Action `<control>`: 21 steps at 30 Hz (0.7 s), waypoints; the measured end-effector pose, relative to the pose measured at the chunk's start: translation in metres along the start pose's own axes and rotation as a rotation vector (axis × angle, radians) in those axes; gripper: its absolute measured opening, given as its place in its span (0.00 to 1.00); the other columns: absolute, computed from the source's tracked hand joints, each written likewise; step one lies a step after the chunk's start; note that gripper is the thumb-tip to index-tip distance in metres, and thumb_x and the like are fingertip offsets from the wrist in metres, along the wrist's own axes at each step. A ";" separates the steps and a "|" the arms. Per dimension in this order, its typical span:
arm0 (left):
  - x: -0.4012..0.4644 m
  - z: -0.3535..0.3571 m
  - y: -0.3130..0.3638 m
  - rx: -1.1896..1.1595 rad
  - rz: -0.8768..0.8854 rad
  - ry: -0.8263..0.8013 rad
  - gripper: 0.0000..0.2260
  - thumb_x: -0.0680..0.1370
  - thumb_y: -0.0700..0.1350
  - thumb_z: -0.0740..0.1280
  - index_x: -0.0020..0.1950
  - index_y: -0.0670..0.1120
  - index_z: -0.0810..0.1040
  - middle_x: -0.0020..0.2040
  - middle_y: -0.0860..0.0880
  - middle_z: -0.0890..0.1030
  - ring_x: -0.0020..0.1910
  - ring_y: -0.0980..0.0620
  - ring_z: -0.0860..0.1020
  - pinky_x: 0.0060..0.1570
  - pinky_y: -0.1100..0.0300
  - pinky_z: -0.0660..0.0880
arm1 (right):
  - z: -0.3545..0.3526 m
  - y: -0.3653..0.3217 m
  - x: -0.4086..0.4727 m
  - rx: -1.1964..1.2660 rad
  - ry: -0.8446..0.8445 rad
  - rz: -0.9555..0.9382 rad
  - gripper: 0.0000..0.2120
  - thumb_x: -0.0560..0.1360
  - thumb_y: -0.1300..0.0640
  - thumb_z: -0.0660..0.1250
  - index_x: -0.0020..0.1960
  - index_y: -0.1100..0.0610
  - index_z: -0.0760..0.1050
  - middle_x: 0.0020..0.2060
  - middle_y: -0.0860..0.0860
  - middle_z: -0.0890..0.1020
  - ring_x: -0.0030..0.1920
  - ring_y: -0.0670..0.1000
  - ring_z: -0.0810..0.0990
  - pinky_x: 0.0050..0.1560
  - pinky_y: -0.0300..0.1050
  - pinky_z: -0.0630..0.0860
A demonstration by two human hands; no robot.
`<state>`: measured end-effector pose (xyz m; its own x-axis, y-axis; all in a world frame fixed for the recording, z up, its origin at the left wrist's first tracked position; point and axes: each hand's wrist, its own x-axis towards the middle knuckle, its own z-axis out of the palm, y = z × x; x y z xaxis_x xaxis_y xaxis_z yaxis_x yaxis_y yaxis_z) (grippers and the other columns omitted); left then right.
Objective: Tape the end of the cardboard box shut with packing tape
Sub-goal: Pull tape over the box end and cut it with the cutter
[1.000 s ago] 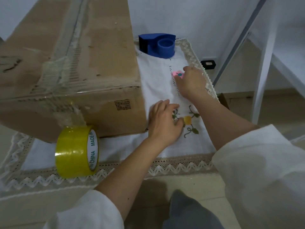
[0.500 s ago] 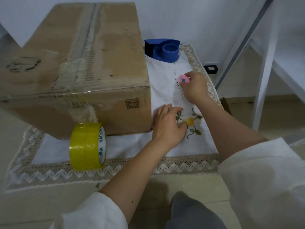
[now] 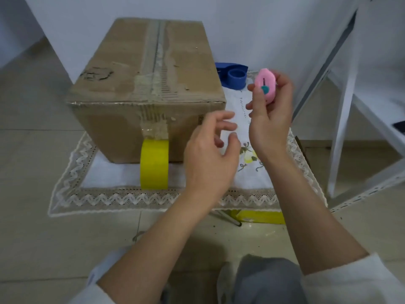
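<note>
A brown cardboard box (image 3: 122, 88) stands on a white lace-edged cloth (image 3: 114, 196). Worn clear tape runs along its top seam and down its near end. A yellow roll of packing tape (image 3: 154, 164) hangs on edge against that near end, joined to it by a clear strip. My right hand (image 3: 270, 119) is raised to the right of the box and holds a small pink cutter (image 3: 266, 85) with a teal slider. My left hand (image 3: 210, 154) hovers over the cloth, just right of the roll, fingers spread and holding nothing.
A blue tape dispenser (image 3: 233, 75) sits behind the box at its right corner. A white metal frame (image 3: 341, 119) rises on the right. Under the cloth's near edge lie a yellow object (image 3: 260, 217) and a thin rod on the tiled floor.
My right hand has lifted the pink cutter off the cloth and turned it toward me. My left hand has risen from the cloth and spread its fingers. The view has shifted left.
</note>
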<state>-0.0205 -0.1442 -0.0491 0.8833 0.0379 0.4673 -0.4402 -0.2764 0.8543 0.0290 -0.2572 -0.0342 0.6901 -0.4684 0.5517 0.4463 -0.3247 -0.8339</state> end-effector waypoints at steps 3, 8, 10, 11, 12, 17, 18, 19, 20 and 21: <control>0.001 -0.038 0.010 -0.052 0.058 0.224 0.13 0.75 0.36 0.69 0.52 0.52 0.74 0.45 0.57 0.82 0.32 0.56 0.69 0.37 0.64 0.70 | 0.010 -0.023 -0.023 0.033 -0.017 -0.147 0.11 0.82 0.62 0.61 0.62 0.53 0.67 0.54 0.50 0.75 0.52 0.56 0.80 0.46 0.54 0.80; 0.019 -0.090 0.000 -0.155 -0.184 0.473 0.12 0.75 0.35 0.67 0.44 0.52 0.70 0.40 0.57 0.75 0.30 0.64 0.71 0.36 0.72 0.70 | 0.031 -0.035 -0.054 0.042 -0.158 -0.186 0.11 0.81 0.66 0.62 0.63 0.62 0.70 0.52 0.48 0.75 0.46 0.50 0.79 0.45 0.42 0.77; 0.027 -0.102 -0.010 -0.122 -0.424 0.450 0.08 0.76 0.40 0.68 0.45 0.50 0.70 0.38 0.56 0.72 0.31 0.64 0.70 0.35 0.71 0.68 | 0.038 -0.034 -0.064 0.044 -0.242 -0.147 0.10 0.81 0.65 0.62 0.61 0.58 0.70 0.48 0.43 0.76 0.44 0.57 0.80 0.42 0.50 0.78; 0.029 -0.107 -0.018 -0.110 -0.548 0.397 0.06 0.76 0.44 0.68 0.47 0.48 0.71 0.39 0.55 0.71 0.33 0.63 0.70 0.36 0.69 0.67 | 0.040 -0.032 -0.068 0.048 -0.277 -0.123 0.09 0.81 0.64 0.63 0.60 0.57 0.70 0.46 0.42 0.76 0.44 0.61 0.80 0.42 0.54 0.78; 0.030 -0.110 -0.026 -0.113 -0.652 0.328 0.08 0.76 0.48 0.68 0.50 0.46 0.74 0.40 0.54 0.72 0.35 0.59 0.71 0.38 0.66 0.68 | 0.042 -0.030 -0.071 0.056 -0.307 -0.092 0.09 0.81 0.62 0.63 0.60 0.56 0.70 0.45 0.43 0.76 0.44 0.62 0.80 0.42 0.57 0.78; 0.028 -0.110 -0.039 -0.156 -0.827 0.052 0.28 0.64 0.60 0.68 0.57 0.43 0.79 0.44 0.48 0.77 0.43 0.48 0.76 0.46 0.52 0.73 | 0.046 -0.021 -0.075 0.073 -0.472 0.061 0.08 0.81 0.60 0.62 0.59 0.52 0.69 0.49 0.44 0.78 0.51 0.44 0.82 0.47 0.42 0.76; 0.026 -0.108 -0.040 -0.153 -0.841 0.021 0.25 0.64 0.60 0.69 0.54 0.45 0.78 0.45 0.48 0.77 0.44 0.48 0.76 0.45 0.52 0.72 | 0.046 -0.019 -0.076 0.056 -0.497 0.079 0.08 0.82 0.60 0.61 0.59 0.51 0.69 0.49 0.44 0.78 0.49 0.41 0.81 0.48 0.39 0.75; 0.024 -0.107 -0.042 -0.153 -0.847 0.006 0.22 0.64 0.60 0.69 0.52 0.48 0.77 0.46 0.48 0.78 0.46 0.47 0.77 0.46 0.52 0.72 | 0.046 -0.018 -0.077 0.042 -0.520 0.090 0.07 0.82 0.59 0.60 0.59 0.50 0.70 0.48 0.44 0.78 0.46 0.40 0.79 0.48 0.37 0.74; 0.022 -0.106 -0.045 -0.159 -0.848 0.007 0.19 0.65 0.60 0.70 0.50 0.50 0.75 0.48 0.48 0.79 0.48 0.46 0.78 0.47 0.52 0.73 | 0.047 -0.016 -0.078 0.030 -0.542 0.097 0.08 0.83 0.59 0.59 0.60 0.50 0.71 0.47 0.45 0.79 0.43 0.39 0.77 0.47 0.34 0.73; 0.019 -0.106 -0.049 -0.164 -0.848 0.017 0.18 0.66 0.60 0.71 0.49 0.51 0.75 0.50 0.48 0.80 0.51 0.45 0.80 0.49 0.50 0.75 | 0.047 -0.015 -0.079 0.020 -0.562 0.098 0.08 0.84 0.59 0.58 0.61 0.51 0.71 0.46 0.46 0.79 0.42 0.39 0.75 0.46 0.33 0.72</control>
<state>0.0006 -0.0286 -0.0578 0.9221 0.1832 -0.3408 0.3477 -0.0061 0.9376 -0.0049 -0.1764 -0.0656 0.9234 0.0150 0.3836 0.3718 -0.2839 -0.8838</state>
